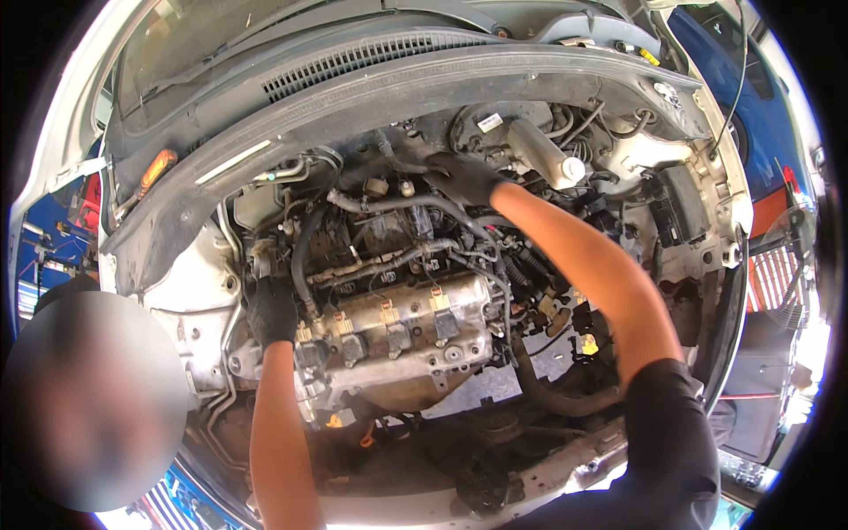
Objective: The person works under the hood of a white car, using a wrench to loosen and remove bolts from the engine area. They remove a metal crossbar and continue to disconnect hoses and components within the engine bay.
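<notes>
Both of my hands wear black gloves and reach into a car's engine bay. My right hand [465, 180] is at the back of the bay, below the cowl. Its fingers close around the end of a dark rubber hose [402, 164]; the fingertips are partly hidden. My left hand [272, 309] lies at the left end of the engine [397, 344], beside a metal bracket [262, 258]. Dark glove and shadow hide how its fingers are set. Several ignition coils [398, 335] with pale connectors line the engine's top. A thicker black hose [309, 256] curves up between my hands.
The plastic cowl [397, 75] spans the back edge. An orange-handled tool [157, 170] lies on its left side. A white-capped reservoir [570, 170] stands right of my right hand, with a black box [676, 208] farther right. Another person [93, 402] is close at the left.
</notes>
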`<state>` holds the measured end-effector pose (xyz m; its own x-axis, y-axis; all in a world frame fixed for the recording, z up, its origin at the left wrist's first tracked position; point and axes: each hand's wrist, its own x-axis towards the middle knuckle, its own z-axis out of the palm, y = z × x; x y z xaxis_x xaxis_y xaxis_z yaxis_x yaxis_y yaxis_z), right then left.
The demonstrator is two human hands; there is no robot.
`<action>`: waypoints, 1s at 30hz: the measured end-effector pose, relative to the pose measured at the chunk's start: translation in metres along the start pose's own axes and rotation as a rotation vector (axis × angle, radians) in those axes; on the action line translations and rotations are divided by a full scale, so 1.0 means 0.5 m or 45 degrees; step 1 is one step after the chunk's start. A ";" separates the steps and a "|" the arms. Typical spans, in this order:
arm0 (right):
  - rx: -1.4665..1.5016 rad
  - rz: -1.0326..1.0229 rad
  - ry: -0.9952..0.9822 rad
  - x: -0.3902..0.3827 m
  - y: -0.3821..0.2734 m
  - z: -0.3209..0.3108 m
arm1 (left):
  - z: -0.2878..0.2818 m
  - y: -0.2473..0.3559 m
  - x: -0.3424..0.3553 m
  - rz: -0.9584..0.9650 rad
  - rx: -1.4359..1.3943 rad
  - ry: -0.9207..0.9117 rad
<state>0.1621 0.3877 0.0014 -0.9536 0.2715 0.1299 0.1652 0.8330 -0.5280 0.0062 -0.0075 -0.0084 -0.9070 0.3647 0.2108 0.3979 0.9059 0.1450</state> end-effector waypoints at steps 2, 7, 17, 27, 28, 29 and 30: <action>0.005 0.046 -0.015 0.132 0.127 0.109 | 0.024 0.001 0.017 0.083 0.056 -0.128; 0.018 -0.130 -0.087 0.253 0.033 0.194 | -0.007 -0.014 -0.022 0.068 0.013 0.101; 0.295 0.376 0.423 0.225 0.133 0.202 | -0.004 0.041 0.005 0.049 -0.045 -0.014; 0.213 0.754 0.196 0.221 0.038 0.152 | -0.003 0.017 -0.001 0.073 0.021 -0.048; 0.194 0.725 0.206 0.222 0.046 0.154 | 0.009 0.005 -0.001 0.131 0.044 -0.036; 0.180 0.697 0.212 0.223 0.049 0.157 | 0.004 0.013 -0.001 0.125 0.039 -0.036; 0.178 0.708 0.243 0.224 0.053 0.160 | -0.002 0.021 0.000 0.119 0.032 -0.032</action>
<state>0.0395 0.4016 -0.0650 -0.6699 0.7404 -0.0557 0.5788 0.4737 -0.6637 0.0104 0.0020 -0.0058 -0.8694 0.4530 0.1976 0.4777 0.8727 0.1012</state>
